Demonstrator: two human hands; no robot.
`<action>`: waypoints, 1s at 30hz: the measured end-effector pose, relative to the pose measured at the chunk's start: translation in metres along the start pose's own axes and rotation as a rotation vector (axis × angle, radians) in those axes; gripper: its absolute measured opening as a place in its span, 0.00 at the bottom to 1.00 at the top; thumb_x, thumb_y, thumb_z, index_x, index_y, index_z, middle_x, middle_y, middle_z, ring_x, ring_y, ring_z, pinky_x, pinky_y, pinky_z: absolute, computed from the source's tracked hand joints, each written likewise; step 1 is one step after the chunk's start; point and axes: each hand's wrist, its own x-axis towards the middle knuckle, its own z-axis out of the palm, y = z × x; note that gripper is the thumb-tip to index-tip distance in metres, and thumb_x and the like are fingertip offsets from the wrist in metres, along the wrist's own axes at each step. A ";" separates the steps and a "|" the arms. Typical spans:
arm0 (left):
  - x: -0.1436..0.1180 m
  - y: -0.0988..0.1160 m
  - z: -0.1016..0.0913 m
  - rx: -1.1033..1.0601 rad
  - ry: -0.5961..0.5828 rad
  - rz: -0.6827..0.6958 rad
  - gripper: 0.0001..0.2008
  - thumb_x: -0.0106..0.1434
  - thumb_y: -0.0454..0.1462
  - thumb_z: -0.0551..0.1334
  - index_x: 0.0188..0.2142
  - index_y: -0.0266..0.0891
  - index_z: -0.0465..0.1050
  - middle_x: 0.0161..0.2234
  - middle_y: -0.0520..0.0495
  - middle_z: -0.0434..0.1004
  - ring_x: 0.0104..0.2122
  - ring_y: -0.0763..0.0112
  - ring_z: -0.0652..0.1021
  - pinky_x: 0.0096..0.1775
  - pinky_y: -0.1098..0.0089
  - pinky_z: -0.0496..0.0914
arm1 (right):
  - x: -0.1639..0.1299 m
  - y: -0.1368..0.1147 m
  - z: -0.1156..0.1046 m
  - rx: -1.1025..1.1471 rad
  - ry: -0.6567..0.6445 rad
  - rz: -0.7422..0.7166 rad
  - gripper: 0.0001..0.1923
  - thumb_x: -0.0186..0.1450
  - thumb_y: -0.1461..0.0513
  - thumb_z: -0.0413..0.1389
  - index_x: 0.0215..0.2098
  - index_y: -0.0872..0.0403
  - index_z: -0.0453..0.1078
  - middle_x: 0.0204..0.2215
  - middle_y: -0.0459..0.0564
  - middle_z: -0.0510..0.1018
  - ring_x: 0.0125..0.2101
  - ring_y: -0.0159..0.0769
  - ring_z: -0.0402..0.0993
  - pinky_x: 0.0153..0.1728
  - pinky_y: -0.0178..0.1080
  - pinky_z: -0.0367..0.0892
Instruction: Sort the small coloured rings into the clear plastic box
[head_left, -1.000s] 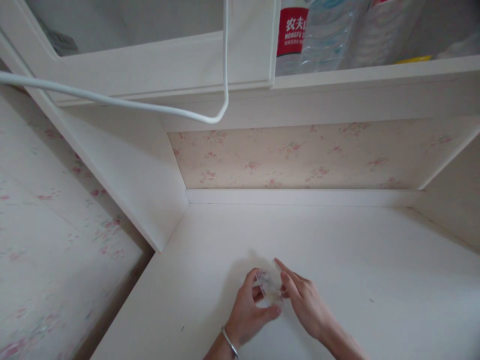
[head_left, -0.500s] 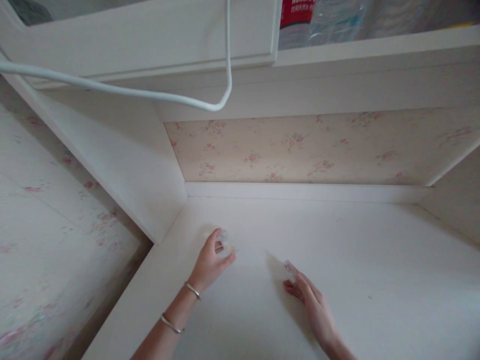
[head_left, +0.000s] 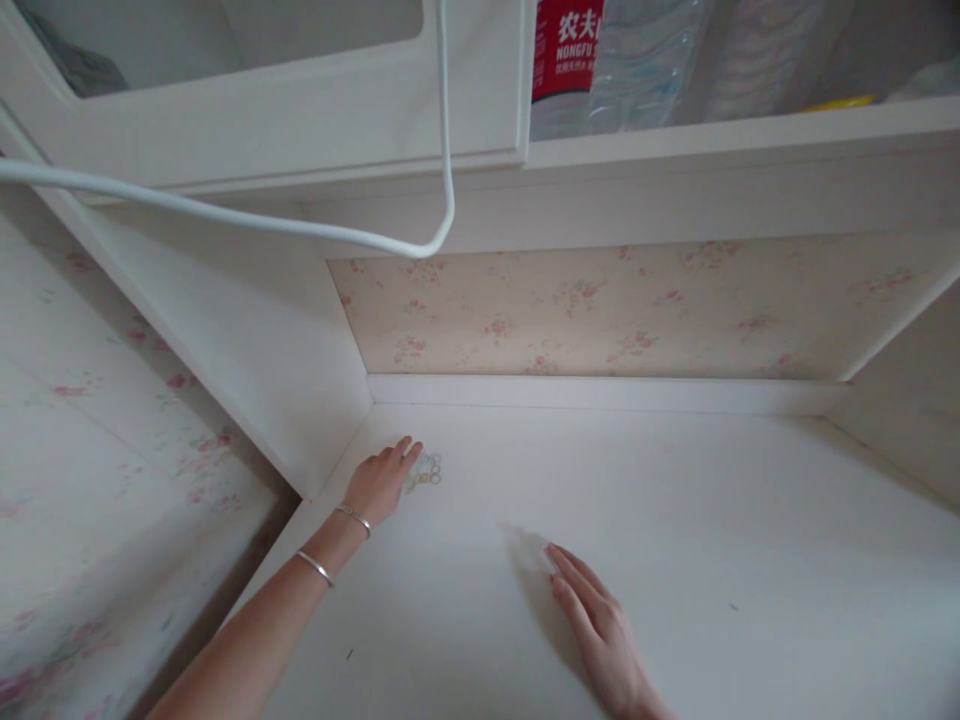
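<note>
Gently slide your flat, open left hand (head_left: 381,482) off the clear box (head_left: 425,470), keeping your spread right hand (head_left: 600,630) resting on the desk (head_left: 712,520).

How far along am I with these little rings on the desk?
Done: a cluster of small rings lies on the white desk. In hand: your left hand touches the rings; your right hand rests flat, a clear piece at its fingertips. What's left isn't visible.

Bare arms, two silver bangles

The left hand (head_left: 381,482) has two thin silver bangles (head_left: 334,541) at the wrist; the right hand (head_left: 600,635) wears nothing. No sleeves show.
</note>
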 end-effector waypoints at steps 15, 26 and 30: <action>-0.069 0.157 -0.016 -1.745 -0.031 -0.267 0.40 0.54 0.36 0.67 0.60 0.45 0.46 0.51 0.39 0.69 0.43 0.63 0.76 0.45 0.60 0.72 | 0.018 -0.061 0.024 0.190 0.130 -0.020 0.26 0.65 0.50 0.48 0.60 0.44 0.56 0.62 0.47 0.54 0.60 0.39 0.53 0.57 0.44 0.58; -0.083 0.194 0.002 -1.938 -0.103 -0.255 0.40 0.52 0.32 0.68 0.58 0.48 0.47 0.58 0.37 0.60 0.44 0.63 0.76 0.43 0.62 0.73 | 0.000 -0.055 0.023 -0.026 0.033 -0.131 0.25 0.66 0.52 0.48 0.60 0.46 0.58 0.62 0.49 0.53 0.58 0.40 0.57 0.57 0.44 0.58; -0.092 0.196 0.009 -1.976 -0.143 -0.256 0.42 0.50 0.32 0.68 0.59 0.49 0.46 0.58 0.36 0.59 0.42 0.65 0.77 0.42 0.64 0.74 | -0.006 -0.050 0.026 -0.063 0.014 -0.106 0.25 0.66 0.51 0.48 0.60 0.47 0.59 0.63 0.49 0.53 0.58 0.41 0.57 0.56 0.45 0.59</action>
